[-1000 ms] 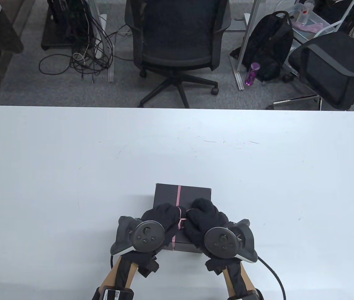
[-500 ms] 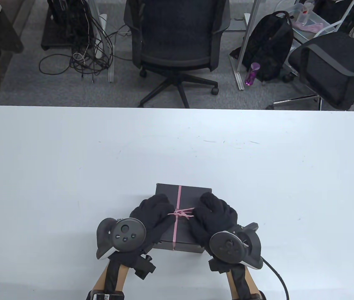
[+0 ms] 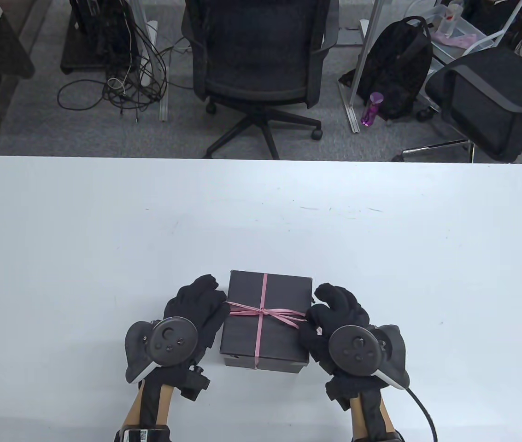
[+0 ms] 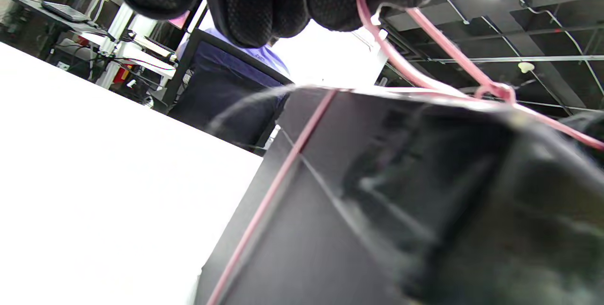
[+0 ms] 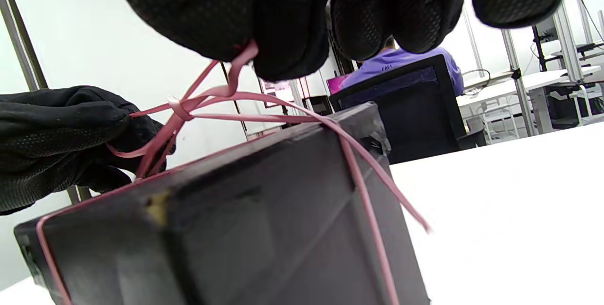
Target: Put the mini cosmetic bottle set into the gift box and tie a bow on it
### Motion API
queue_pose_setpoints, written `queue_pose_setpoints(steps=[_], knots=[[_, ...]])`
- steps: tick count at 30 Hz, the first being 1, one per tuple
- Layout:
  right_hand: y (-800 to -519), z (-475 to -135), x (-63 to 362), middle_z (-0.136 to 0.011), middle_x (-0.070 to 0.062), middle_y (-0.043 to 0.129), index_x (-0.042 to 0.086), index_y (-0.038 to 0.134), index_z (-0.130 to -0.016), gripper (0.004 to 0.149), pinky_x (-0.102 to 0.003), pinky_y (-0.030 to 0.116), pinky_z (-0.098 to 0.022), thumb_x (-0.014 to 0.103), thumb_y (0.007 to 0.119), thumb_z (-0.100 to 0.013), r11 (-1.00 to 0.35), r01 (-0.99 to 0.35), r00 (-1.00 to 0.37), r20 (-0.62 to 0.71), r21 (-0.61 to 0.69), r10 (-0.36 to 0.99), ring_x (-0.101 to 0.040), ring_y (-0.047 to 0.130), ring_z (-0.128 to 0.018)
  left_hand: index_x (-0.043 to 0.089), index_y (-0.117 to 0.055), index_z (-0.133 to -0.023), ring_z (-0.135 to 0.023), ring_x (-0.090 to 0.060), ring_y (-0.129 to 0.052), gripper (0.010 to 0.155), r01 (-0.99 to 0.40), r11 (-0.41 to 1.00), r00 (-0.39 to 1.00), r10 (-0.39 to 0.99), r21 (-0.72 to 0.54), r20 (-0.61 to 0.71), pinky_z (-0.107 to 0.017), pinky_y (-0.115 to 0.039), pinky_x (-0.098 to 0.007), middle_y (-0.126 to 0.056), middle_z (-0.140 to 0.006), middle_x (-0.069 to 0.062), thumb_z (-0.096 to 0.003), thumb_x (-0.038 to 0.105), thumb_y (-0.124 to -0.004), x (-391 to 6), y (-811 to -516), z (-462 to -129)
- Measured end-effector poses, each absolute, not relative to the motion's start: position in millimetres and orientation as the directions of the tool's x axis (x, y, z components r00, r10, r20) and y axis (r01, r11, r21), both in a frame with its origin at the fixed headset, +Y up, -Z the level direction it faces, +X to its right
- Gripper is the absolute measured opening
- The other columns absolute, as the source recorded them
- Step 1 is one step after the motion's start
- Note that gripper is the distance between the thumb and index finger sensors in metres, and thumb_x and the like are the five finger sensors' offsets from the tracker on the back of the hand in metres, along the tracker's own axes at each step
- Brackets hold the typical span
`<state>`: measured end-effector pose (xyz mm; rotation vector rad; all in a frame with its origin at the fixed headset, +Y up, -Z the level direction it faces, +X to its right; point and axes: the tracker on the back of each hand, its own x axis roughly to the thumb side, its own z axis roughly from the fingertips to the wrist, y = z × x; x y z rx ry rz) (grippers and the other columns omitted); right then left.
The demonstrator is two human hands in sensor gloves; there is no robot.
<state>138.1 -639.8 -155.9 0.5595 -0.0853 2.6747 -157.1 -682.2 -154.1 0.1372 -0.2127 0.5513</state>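
Note:
A closed black gift box (image 3: 284, 338) sits near the table's front edge, wrapped with a thin pink ribbon (image 3: 261, 331). The ribbon crosses at a knot (image 3: 264, 311) on the lid, with loops stretched out to both sides. My left hand (image 3: 198, 304) is at the box's left side and pinches the left loop (image 4: 377, 45). At the right side my right hand (image 3: 330, 308) pinches the right loop (image 5: 236, 64). In the right wrist view the knot (image 5: 177, 105) hangs just above the lid, and a loose ribbon tail (image 5: 401, 201) trails down the box side. The bottle set is hidden.
The white table (image 3: 104, 239) spreads wide around the box. Beyond its far edge stand two office chairs (image 3: 261, 60), a black backpack (image 3: 399, 69), a purple bottle (image 3: 371, 108) and floor cables (image 3: 122, 78).
Both hands moved apart, from over the lid's middle to the box's left and right sides, drawing the ribbon loops outward and tightening the knot on the lid.

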Motion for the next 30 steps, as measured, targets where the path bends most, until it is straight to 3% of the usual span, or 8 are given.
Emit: queue_pose_setpoints(steps=[11,19,30], knots=[[-641.6,-159.8,147.4,-0.104,-0.031,0.066,-0.006,0.089,-0.066,0.037,-0.078,0.058,-0.059,0.027,0.081,-0.053,-0.929,-0.37,-0.854,0.383,0.032,0.353,-0.06,0.063,-0.091,0.027,-0.083,-0.087,-0.093,-0.036,-0.085,0.037,-0.576,0.817,0.803,0.563,0.014,0.194,-0.067,-0.074,-0.06,-0.07,-0.112,-0.009,-0.0598,0.046,-0.066,-169.0,-696.7,-161.7],[-647.2,-163.1,146.1,-0.104,-0.029,0.067,-0.009,0.089,-0.064,0.036,-0.079,0.056,-0.059,0.024,0.082,-0.052,-0.945,-0.319,-0.868,0.376,0.076,0.324,-0.059,0.063,-0.093,0.019,-0.088,-0.081,-0.091,-0.036,-0.087,0.037,-0.593,0.803,0.794,0.574,0.049,0.202,-0.067,-0.074,-0.06,-0.075,-0.109,-0.007,-0.0577,0.042,-0.07,-169.3,-695.8,-160.3],[-653.1,-166.0,141.7,-0.104,-0.029,0.067,-0.007,0.089,-0.065,0.036,-0.078,0.056,-0.06,0.026,0.081,-0.053,-0.961,-0.246,-0.896,0.349,0.125,0.274,-0.058,0.064,-0.093,0.017,-0.089,-0.079,-0.089,-0.035,-0.088,0.038,-0.481,0.876,0.868,0.472,0.029,0.155,-0.066,-0.074,-0.061,-0.076,-0.107,-0.006,-0.0577,0.042,-0.07,-164.6,-693.6,-158.8]])
